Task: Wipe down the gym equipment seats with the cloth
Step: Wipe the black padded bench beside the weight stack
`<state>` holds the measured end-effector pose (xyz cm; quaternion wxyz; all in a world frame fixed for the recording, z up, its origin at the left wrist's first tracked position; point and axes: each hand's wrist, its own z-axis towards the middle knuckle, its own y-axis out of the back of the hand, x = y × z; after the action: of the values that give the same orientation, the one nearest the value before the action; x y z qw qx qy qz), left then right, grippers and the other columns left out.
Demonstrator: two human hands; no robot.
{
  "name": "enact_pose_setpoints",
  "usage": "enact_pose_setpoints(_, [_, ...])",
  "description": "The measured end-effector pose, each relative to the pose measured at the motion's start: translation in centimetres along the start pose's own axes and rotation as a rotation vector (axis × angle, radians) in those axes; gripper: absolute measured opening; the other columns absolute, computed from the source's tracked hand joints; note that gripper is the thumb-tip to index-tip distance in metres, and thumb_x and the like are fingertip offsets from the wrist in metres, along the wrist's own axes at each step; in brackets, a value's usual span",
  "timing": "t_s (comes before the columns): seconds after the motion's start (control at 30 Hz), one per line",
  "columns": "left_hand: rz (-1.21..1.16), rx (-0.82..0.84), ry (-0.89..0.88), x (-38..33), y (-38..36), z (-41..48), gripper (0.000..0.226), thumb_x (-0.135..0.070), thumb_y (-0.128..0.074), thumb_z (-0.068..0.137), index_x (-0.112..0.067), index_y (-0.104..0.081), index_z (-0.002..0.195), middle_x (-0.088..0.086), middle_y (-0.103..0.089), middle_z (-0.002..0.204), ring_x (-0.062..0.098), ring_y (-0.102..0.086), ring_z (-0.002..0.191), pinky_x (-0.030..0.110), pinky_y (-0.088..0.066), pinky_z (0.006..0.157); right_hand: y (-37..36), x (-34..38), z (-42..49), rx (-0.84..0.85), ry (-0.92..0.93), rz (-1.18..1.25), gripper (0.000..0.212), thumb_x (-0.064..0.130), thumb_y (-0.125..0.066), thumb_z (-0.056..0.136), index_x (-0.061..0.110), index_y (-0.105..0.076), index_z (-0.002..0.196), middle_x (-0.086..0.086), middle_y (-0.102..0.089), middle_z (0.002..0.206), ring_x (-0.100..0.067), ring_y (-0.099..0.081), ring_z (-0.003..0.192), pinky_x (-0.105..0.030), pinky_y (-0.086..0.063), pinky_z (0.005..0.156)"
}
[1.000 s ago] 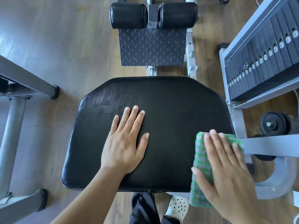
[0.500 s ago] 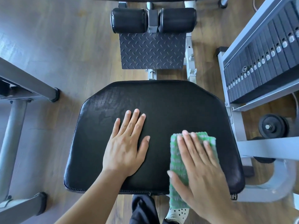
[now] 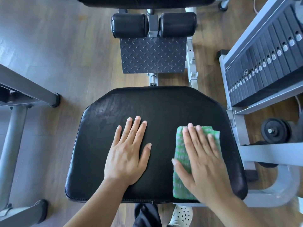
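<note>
From the head view, the left hand [image 3: 127, 154] lies flat on the black seat [image 3: 164, 108], fingers straight and slightly spread, holding nothing. The right hand [image 3: 202, 163] presses the green cloth [image 3: 179, 149] onto the seat's right side with straight fingers laid over it. Beyond the seat are two rollers [image 3: 129, 25] and a footplate [image 3: 152, 54]; a weight stack [image 3: 268, 59] stands at right.

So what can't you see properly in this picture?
Head view:
- Green cloth: mostly covered by the right hand.
- Weight stack labels: too small to read.
- Black pad at top: cut off by the frame edge.
- White shoe: partly behind the seat.
</note>
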<state>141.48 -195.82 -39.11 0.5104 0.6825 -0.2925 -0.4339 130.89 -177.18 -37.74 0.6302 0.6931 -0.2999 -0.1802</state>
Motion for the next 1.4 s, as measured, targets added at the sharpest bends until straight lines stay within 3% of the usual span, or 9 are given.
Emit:
enact_pose_setpoints(0.2, [-0.004,-0.001,0.004,-0.1,0.0,0.0,0.059,-0.043,-0.028,0.096,-0.021,-0.028,0.15,-0.005,-0.017,0.159,0.015,-0.007,0.147,0.039,-0.009,0.119,0.0,-2.7,-4.6,-0.05,-0.127,0.002,0.08,0.056,-0.032,0.089,0.003,-0.029,0.148,-0.012,-0.022,0.157,-0.027,-0.02,0.146,-0.05,-0.018,0.116])
enact_pose_setpoints(0.37, [0.0,-0.005,0.003,0.0,0.1,0.0,0.058,-0.042,-0.028,0.096,-0.02,-0.029,0.15,-0.004,-0.018,0.158,0.015,-0.007,0.147,0.039,-0.008,0.119,0.3,-2.5,0.7,-0.036,-0.245,-0.021,0.08,0.058,-0.023,0.093,0.002,-0.022,0.15,-0.015,-0.02,0.157,-0.029,-0.017,0.146,-0.047,-0.013,0.118])
enact_pose_setpoints(0.47, [0.005,-0.004,-0.003,0.0,0.0,-0.1,0.058,-0.042,-0.029,0.096,-0.02,-0.029,0.15,-0.004,-0.018,0.158,0.016,-0.008,0.147,0.039,-0.008,0.119,0.2,-0.8,3.2,0.0,-0.142,-0.013,0.079,0.058,-0.021,0.094,0.004,-0.017,0.152,-0.014,-0.014,0.159,-0.028,-0.01,0.148,-0.048,-0.013,0.118])
enact_pose_setpoints(0.63, [0.002,0.002,-0.005,-0.1,0.0,0.0,0.058,-0.042,-0.03,0.096,-0.02,-0.028,0.15,-0.004,-0.017,0.158,0.015,-0.007,0.147,0.04,-0.01,0.119,-0.1,0.2,-1.2,0.009,0.062,0.008,0.077,0.057,-0.031,0.094,0.009,-0.018,0.152,-0.008,-0.012,0.16,-0.023,-0.011,0.148,-0.048,-0.018,0.116])
enact_pose_setpoints(0.8, [-0.014,-0.004,-0.004,-0.1,0.1,0.0,0.058,-0.042,-0.029,0.095,-0.019,-0.03,0.149,-0.004,-0.019,0.158,0.016,-0.008,0.147,0.04,-0.01,0.118,0.0,-1.9,0.0,-0.039,-0.217,0.007,0.078,0.058,-0.022,0.094,0.005,-0.02,0.151,-0.012,-0.017,0.159,-0.027,-0.015,0.147,-0.049,-0.017,0.117])
enact_pose_setpoints(0.93, [-0.01,-0.004,-0.006,0.0,0.1,0.1,0.059,-0.042,-0.029,0.095,-0.019,-0.03,0.149,-0.004,-0.019,0.158,0.015,-0.008,0.147,0.04,-0.01,0.118,-0.2,-2.3,6.7,-0.08,-0.304,0.0,0.079,0.057,-0.021,0.093,0.003,-0.021,0.151,-0.015,-0.019,0.157,-0.029,-0.016,0.146,-0.045,-0.009,0.119])
enact_pose_setpoints(1.07, [-0.021,-0.007,-0.012,-0.1,0.1,0.0,0.058,-0.041,-0.031,0.095,-0.018,-0.031,0.149,-0.003,-0.02,0.158,0.016,-0.009,0.147,0.04,-0.011,0.118,-0.5,-0.1,9.2,-0.027,-0.117,-0.005,0.078,0.058,-0.018,0.094,0.005,-0.014,0.152,-0.013,-0.011,0.16,-0.027,-0.007,0.148,-0.045,-0.007,0.12])
enact_pose_setpoints(1.2, [-0.019,0.001,-0.014,-0.1,0.1,0.0,0.058,-0.041,-0.03,0.096,-0.018,-0.03,0.149,-0.002,-0.019,0.158,0.017,-0.009,0.147,0.042,-0.012,0.118,-0.3,0.3,4.4,-0.007,0.031,0.017,0.077,0.059,-0.025,0.096,0.009,-0.012,0.153,-0.009,-0.008,0.16,-0.023,-0.004,0.148,-0.046,-0.013,0.119])
enact_pose_setpoints(1.4, [-0.02,0.003,-0.01,0.0,0.1,0.1,0.059,-0.041,-0.032,0.095,-0.018,-0.031,0.149,-0.002,-0.02,0.158,0.017,-0.01,0.147,0.042,-0.013,0.118,-0.2,-2.8,4.7,-0.076,-0.268,0.0,0.079,0.058,-0.023,0.093,0.004,-0.021,0.151,-0.014,-0.019,0.158,-0.028,-0.016,0.147,-0.048,-0.013,0.119])
